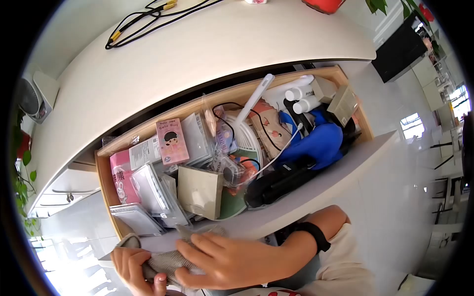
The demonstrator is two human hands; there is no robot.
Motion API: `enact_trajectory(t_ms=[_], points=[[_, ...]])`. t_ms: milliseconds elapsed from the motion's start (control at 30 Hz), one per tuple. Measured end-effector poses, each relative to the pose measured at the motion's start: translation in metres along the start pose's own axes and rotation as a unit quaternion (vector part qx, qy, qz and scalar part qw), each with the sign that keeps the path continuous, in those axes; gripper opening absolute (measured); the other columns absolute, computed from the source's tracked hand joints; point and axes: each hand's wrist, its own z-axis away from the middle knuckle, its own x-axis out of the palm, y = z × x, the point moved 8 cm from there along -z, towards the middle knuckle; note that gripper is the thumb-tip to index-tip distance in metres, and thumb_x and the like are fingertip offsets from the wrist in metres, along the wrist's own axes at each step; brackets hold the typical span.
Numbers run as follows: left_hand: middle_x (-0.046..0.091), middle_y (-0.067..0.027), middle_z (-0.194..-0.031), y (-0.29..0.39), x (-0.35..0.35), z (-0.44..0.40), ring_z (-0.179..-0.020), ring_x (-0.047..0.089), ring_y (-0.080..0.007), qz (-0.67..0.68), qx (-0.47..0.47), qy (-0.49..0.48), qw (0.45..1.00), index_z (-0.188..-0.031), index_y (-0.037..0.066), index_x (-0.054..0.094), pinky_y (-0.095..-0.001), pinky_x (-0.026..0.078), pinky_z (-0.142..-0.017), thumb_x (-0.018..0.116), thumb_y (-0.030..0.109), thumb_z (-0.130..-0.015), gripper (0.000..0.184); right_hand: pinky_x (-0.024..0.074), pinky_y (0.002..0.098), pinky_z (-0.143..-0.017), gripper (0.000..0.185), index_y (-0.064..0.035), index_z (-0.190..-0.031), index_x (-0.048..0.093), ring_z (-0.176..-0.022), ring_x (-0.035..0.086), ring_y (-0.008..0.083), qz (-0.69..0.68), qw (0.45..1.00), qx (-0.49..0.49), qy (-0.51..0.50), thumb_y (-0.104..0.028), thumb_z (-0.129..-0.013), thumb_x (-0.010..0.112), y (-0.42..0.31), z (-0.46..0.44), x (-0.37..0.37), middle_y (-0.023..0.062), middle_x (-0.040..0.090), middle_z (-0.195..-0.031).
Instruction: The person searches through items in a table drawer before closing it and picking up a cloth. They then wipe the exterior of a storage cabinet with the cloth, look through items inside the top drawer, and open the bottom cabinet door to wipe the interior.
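A grey-brown woven cloth (165, 262) is held between my two hands, in front of the open drawer's near edge. My left hand (131, 269) has its fingers curled around the cloth's left end. My right hand (217, 259), with a black band on its wrist, grips the cloth from the right, fingers bent over it. Just beyond them is the open wooden drawer (109, 217), holding a pink box (172, 141), a beige box (199, 192), clear plastic packets (150, 190) and a blue item (321, 143).
Behind the drawer lies the white cabinet top (197, 64), with a coiled black cable (133, 29) and a red pot (323, 5). White bottles (306, 103) and a white fan-shaped item with a handle (254, 101) sit in the drawer. A black screen (399, 53) stands at the right.
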Motion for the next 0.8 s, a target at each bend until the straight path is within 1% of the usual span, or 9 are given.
enact_trajectory(t_ms=[67, 167, 233, 333, 467, 567, 667, 767, 800], points=[[0.044, -0.0137, -0.071, 0.013, 0.005, -0.009, -0.070, 0.042, -0.0291, 0.027, 0.032, -0.019, 0.999, -0.076, -0.001, 0.049, -0.0394, 0.033, -0.066, 0.045, 0.054, -0.085, 0.056, 0.0488, 0.0307, -0.073, 0.030, -0.0092, -0.105, 0.045, -0.088, 0.055, 0.0257, 0.009, 0.999, 0.006, -0.030, -0.019, -0.078, 0.054, 0.004, 0.007, -0.006, 0.0177, 0.052, -0.106], [0.046, -0.0130, -0.069, 0.031, 0.012, -0.019, -0.066, 0.042, -0.0293, 0.057, 0.085, -0.037, 0.994, -0.076, -0.001, 0.051, -0.0392, 0.034, -0.064, 0.049, 0.050, -0.084, 0.052, 0.0461, 0.0325, -0.078, 0.027, -0.0067, -0.101, 0.047, -0.088, 0.055, 0.0263, 0.003, 1.000, 0.013, -0.027, -0.019, -0.078, 0.054, 0.012, 0.019, -0.023, 0.0162, 0.053, -0.099], [0.046, -0.0132, -0.070, 0.040, 0.017, -0.027, -0.067, 0.043, -0.0298, 0.078, 0.083, -0.084, 0.990, -0.077, -0.001, 0.052, -0.0393, 0.034, -0.064, 0.053, 0.045, -0.082, 0.047, 0.0455, 0.0339, -0.081, 0.031, -0.0090, -0.106, 0.046, -0.092, 0.053, 0.0260, 0.000, 0.998, 0.029, -0.050, -0.018, -0.078, 0.055, 0.018, 0.026, -0.031, 0.0149, 0.051, -0.104], [0.054, -0.0087, -0.074, 0.048, 0.022, -0.031, -0.068, 0.047, -0.0286, 0.081, 0.089, -0.095, 0.988, -0.078, 0.003, 0.056, -0.0397, 0.035, -0.068, 0.065, 0.041, -0.072, 0.040, 0.0440, 0.0358, -0.085, 0.033, -0.0114, -0.109, 0.046, -0.098, 0.051, 0.0268, 0.011, 0.996, 0.042, -0.080, -0.017, -0.078, 0.055, 0.022, 0.034, -0.037, 0.0132, 0.050, -0.108], [0.055, -0.0090, -0.076, 0.053, 0.021, -0.031, -0.070, 0.048, -0.0294, 0.078, 0.077, -0.098, 0.989, -0.081, 0.003, 0.057, -0.0399, 0.035, -0.068, 0.071, 0.028, -0.068, 0.031, 0.0435, 0.0370, -0.087, 0.035, -0.0124, -0.110, 0.045, -0.101, 0.051, 0.0274, -0.007, 0.996, 0.020, -0.088, -0.016, -0.077, 0.056, 0.026, 0.036, -0.043, 0.0129, 0.050, -0.111], [0.055, -0.0093, -0.080, 0.056, 0.021, -0.028, -0.073, 0.049, -0.0297, 0.069, 0.073, -0.103, 0.990, -0.083, 0.003, 0.057, -0.0400, 0.035, -0.070, 0.071, 0.028, -0.067, 0.033, 0.0434, 0.0371, -0.087, 0.035, -0.0127, -0.110, 0.045, -0.101, 0.051, 0.0271, -0.014, 0.995, 0.000, -0.094, -0.016, -0.077, 0.056, 0.031, 0.038, -0.048, 0.0122, 0.050, -0.111], [0.056, -0.0095, -0.085, 0.064, 0.024, -0.027, -0.078, 0.051, -0.0295, 0.072, 0.075, -0.110, 0.988, -0.088, 0.004, 0.057, -0.0402, 0.036, -0.071, 0.072, 0.030, -0.068, 0.037, 0.0434, 0.0365, -0.087, 0.041, -0.0117, -0.116, 0.044, -0.101, 0.052, 0.0257, -0.008, 0.992, 0.006, -0.124, -0.015, -0.077, 0.056, 0.036, 0.042, -0.054, 0.0111, 0.051, -0.111], [0.057, -0.0093, -0.090, 0.080, 0.037, -0.031, -0.080, 0.051, -0.0295, 0.078, 0.100, -0.113, 0.985, -0.094, 0.004, 0.056, -0.0402, 0.036, -0.073, 0.072, 0.034, -0.069, 0.043, 0.0434, 0.0351, -0.086, 0.046, -0.0093, -0.122, 0.045, -0.100, 0.052, 0.0239, -0.013, 0.993, 0.026, -0.115, -0.013, -0.077, 0.056, 0.047, 0.050, -0.070, 0.0099, 0.052, -0.110], [0.056, -0.0089, -0.095, 0.089, 0.045, -0.030, -0.084, 0.051, -0.0284, 0.056, 0.118, -0.126, 0.983, -0.101, 0.004, 0.054, -0.0397, 0.036, -0.075, 0.072, 0.042, -0.069, 0.052, 0.0432, 0.0350, -0.086, 0.046, -0.0084, -0.122, 0.046, -0.100, 0.052, 0.0235, -0.022, 0.992, 0.033, -0.117, -0.013, -0.077, 0.056, 0.052, 0.055, -0.077, 0.0094, 0.053, -0.110]])
